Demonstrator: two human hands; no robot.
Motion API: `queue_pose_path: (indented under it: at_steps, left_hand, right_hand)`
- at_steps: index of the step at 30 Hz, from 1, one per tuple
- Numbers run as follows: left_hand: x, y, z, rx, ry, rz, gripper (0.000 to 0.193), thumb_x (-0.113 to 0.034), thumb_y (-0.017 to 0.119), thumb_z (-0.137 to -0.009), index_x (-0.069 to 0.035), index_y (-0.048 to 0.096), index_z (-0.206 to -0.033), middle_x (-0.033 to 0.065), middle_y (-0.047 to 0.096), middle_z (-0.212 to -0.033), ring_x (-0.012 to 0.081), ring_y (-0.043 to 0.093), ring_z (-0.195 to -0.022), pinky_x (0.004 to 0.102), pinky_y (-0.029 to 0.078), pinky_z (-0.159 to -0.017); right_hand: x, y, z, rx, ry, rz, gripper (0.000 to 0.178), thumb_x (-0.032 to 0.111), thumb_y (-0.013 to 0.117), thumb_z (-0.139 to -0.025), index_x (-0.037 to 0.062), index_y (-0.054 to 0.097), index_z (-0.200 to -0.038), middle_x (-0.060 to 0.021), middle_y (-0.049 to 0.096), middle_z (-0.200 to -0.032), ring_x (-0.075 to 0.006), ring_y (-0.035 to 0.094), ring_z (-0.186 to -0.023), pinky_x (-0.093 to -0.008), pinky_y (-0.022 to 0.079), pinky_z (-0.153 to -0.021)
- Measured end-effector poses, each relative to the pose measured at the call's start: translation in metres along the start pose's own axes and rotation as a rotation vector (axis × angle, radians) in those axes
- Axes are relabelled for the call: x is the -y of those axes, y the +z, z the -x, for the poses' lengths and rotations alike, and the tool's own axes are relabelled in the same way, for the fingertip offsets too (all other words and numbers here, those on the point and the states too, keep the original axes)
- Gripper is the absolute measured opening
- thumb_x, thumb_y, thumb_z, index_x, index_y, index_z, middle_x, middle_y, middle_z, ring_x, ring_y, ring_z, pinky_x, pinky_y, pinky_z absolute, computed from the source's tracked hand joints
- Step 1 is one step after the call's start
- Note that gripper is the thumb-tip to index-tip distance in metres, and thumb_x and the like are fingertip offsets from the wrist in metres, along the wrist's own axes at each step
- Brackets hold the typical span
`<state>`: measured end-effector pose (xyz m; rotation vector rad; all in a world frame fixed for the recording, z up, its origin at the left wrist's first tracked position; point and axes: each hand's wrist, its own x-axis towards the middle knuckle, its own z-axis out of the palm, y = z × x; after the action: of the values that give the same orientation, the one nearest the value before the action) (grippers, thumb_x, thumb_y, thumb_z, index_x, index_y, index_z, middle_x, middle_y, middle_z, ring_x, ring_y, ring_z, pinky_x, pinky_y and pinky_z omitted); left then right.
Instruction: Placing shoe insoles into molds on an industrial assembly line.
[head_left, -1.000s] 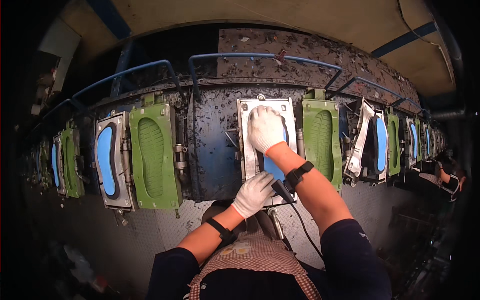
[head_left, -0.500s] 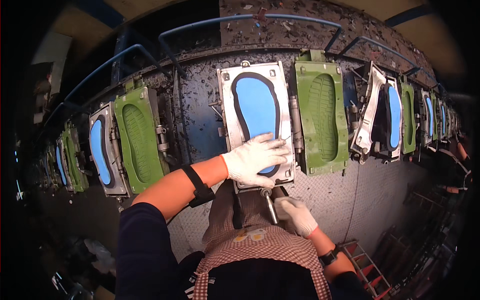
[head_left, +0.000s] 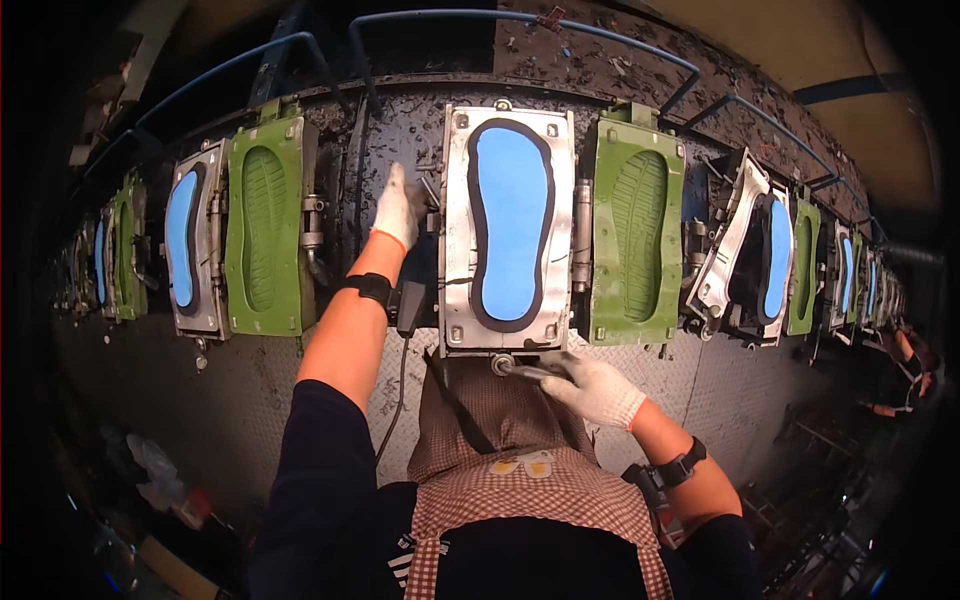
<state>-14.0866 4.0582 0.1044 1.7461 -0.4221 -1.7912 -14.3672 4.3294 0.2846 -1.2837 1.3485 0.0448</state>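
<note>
A silver metal mould plate lies in front of me. On it rests a blue insole-shaped piece with a black border all round. My left hand, in a white glove, is just left of the plate, beside a small metal rod. Its fingers stretch away from me, and I see nothing in them. At the plate's near end my right hand, gloved too, closes round a metal lever handle that points sideways. The hand hides the handle's outer end.
A green sole mould half is hinged at the plate's right. More green moulds and plates with blue pieces line up on both sides. Blue rails run behind. Scraps litter the surface beyond. A cable hangs by my left forearm.
My left hand has left the blue piece and moved to the plate's left side. My right hand has risen, and the lever handle has swung from pointing toward me to pointing right.
</note>
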Motion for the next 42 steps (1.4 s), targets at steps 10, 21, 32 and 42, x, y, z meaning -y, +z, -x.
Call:
queue_pose_path:
  at_steps: [10, 21, 32, 42]
  left_hand:
    - [0.096, -0.091, 0.104, 0.070, 0.462, -0.768, 0.046, -0.039, 0.048, -0.109, 0.001, 0.072, -0.112, 0.0128, 0.075, -0.092, 0.0224, 0.069, -0.088, 0.0341, 0.052, -0.087]
    - [0.093, 0.163, 0.292, 0.599, 1.124, -0.766, 0.029, -0.010, 0.069, -0.087, 0.002, 0.068, -0.113, 0.0203, 0.070, -0.116, 0.0386, 0.066, -0.112, 0.0458, 0.052, -0.102]
    - [0.228, 0.376, 0.251, 0.391, 1.043, -1.002, 0.064, -0.027, 0.072, -0.090, 0.002, 0.053, -0.144, 0.0271, 0.043, -0.156, 0.0471, 0.047, -0.139, 0.0496, 0.041, -0.117]
    - [0.274, 0.482, 0.333, 0.464, 0.071, -0.934, 0.093, -0.036, 0.073, -0.091, 0.006, 0.027, -0.160, 0.0331, 0.051, -0.150, 0.0443, 0.051, -0.141, 0.0434, 0.042, -0.117]
  right_hand:
    - [-0.079, -0.035, 0.063, -0.324, 0.196, -0.338, 0.041, 0.030, 0.060, -0.103, -0.0005, 0.069, -0.128, -0.0228, 0.071, -0.120, -0.0355, 0.070, -0.111, -0.0396, 0.054, -0.097]
    - [-0.275, -0.201, 0.086, -1.100, 0.226, 0.779, 0.026, 0.011, 0.063, -0.091, 0.0065, 0.073, -0.115, -0.0266, 0.056, -0.141, -0.0456, 0.055, -0.127, -0.0504, 0.045, -0.109]
    - [-0.321, -0.306, 0.050, -0.821, 0.267, 0.738, 0.029, 0.010, 0.053, -0.098, 0.0039, 0.059, -0.125, -0.0238, 0.066, -0.100, -0.0410, 0.072, -0.089, -0.0514, 0.058, -0.078]
    - [-0.369, -0.319, 0.086, -0.895, 0.036, 0.553, 0.025, 0.012, 0.046, -0.102, 0.0031, 0.061, -0.119, -0.0262, 0.066, -0.102, -0.0471, 0.068, -0.089, -0.0543, 0.056, -0.079]
